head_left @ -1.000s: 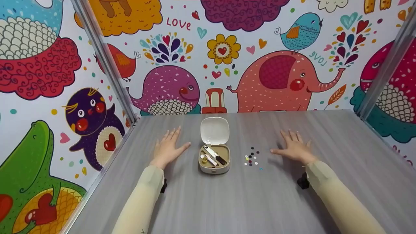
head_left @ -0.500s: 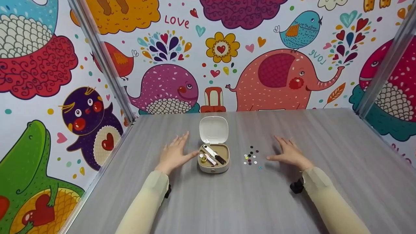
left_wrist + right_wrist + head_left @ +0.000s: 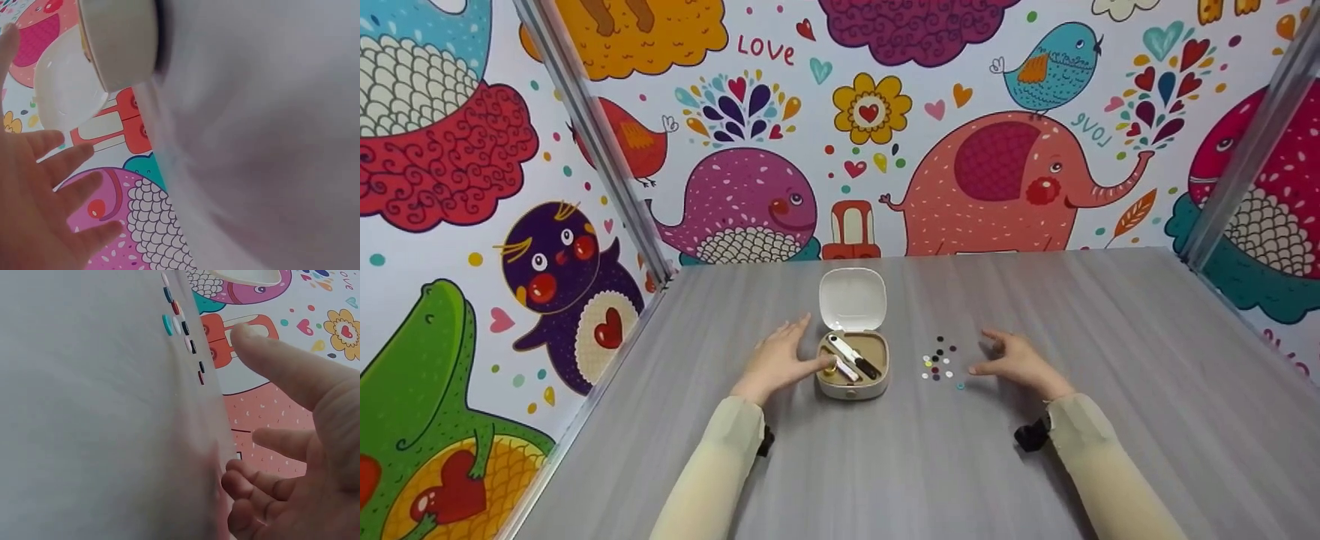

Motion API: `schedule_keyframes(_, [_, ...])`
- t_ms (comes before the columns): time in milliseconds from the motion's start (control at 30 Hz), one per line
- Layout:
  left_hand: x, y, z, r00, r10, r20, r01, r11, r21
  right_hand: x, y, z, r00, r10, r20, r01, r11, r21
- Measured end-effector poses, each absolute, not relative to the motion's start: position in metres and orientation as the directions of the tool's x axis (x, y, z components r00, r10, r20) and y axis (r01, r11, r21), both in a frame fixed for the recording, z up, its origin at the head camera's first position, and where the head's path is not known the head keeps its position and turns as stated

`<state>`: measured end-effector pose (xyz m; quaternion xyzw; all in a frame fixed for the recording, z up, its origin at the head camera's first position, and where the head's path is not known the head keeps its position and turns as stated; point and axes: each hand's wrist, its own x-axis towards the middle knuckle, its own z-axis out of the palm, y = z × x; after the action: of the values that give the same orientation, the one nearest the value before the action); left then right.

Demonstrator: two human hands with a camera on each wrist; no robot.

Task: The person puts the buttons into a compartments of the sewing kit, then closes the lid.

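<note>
A small cream sewing-kit-like box stands on the table with its white lid raised at the back. Inside lie a white tool with a black end, a smaller pale item and a small gold round piece. My left hand is just left of the box, fingers spread, its thumb over the box's left rim; contact cannot be told. In the left wrist view the box wall is beyond the hand's fingers. Several small buttons lie scattered to the right. Beside them hovers my right hand, fingers slightly bent, holding nothing.
The grey table ends at a back wall with cartoon animals. A metal post marks the left corner, another post the right. A teal button is nearest in the right wrist view.
Both hands have moved inward: the left to the right, up to the box, the right to the left, toward the buttons. The right hand's fingers have bent more. Box and buttons stay put.
</note>
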<state>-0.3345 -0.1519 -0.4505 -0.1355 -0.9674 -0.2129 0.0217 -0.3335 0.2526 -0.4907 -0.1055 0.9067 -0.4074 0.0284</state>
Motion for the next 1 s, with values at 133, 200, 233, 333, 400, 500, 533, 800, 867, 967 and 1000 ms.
schedule_keyframes(133, [-0.335, -0.149, -0.453, -0.963, 0.253, 0.098, 0.270, 0.851, 0.451, -0.334, 0.251, -0.491, -0.979, -0.203, 0.018, -0.140, 0.608, -0.782])
schedule_keyframes(200, [-0.335, -0.148, -0.454, -0.961, 0.257, 0.102, 0.274, 0.841, 0.467, -0.333, 0.249, -0.491, -0.977, -0.212, 0.004, -0.132, 0.597, -0.792])
schedule_keyframes(233, [-0.336, -0.148, -0.455, -0.960, 0.259, 0.105, 0.277, 0.836, 0.473, -0.332, 0.248, -0.491, -0.977, -0.213, -0.004, -0.125, 0.589, -0.799])
schedule_keyframes(333, [-0.336, -0.147, -0.458, -0.959, 0.260, 0.110, 0.279, 0.819, 0.501, -0.332, 0.245, -0.490, -0.971, -0.237, -0.003, -0.137, 0.574, -0.807])
schedule_keyframes(400, [-0.336, -0.147, -0.460, -0.960, 0.259, 0.108, 0.276, 0.805, 0.525, -0.332, 0.243, -0.489, -0.968, -0.251, 0.005, -0.150, 0.565, -0.811])
schedule_keyframes(500, [-0.337, -0.145, -0.462, -0.960, 0.258, 0.107, 0.273, 0.784, 0.557, -0.332, 0.241, -0.489, -0.960, -0.280, 0.018, -0.174, 0.546, -0.819])
schedule_keyframes(533, [-0.337, -0.144, -0.463, -0.960, 0.260, 0.104, 0.272, 0.780, 0.563, -0.332, 0.240, -0.489, -0.956, -0.292, 0.022, -0.183, 0.539, -0.822])
schedule_keyframes(800, [-0.334, -0.137, -0.468, -0.961, 0.259, 0.099, 0.263, 0.740, 0.620, -0.329, 0.241, -0.496, -0.941, -0.332, 0.061, -0.227, 0.489, -0.842])
schedule_keyframes(867, [-0.332, -0.137, -0.471, -0.961, 0.258, 0.096, 0.259, 0.726, 0.637, -0.328, 0.241, -0.498, -0.938, -0.342, 0.067, -0.238, 0.490, -0.839])
schedule_keyframes(967, [-0.329, -0.136, -0.475, -0.961, 0.260, 0.092, 0.256, 0.719, 0.646, -0.325, 0.241, -0.500, -0.930, -0.361, 0.073, -0.256, 0.490, -0.833])
schedule_keyframes(1000, [-0.328, -0.135, -0.476, -0.960, 0.263, 0.091, 0.259, 0.719, 0.645, -0.325, 0.241, -0.501, -0.925, -0.371, 0.075, -0.263, 0.485, -0.834])
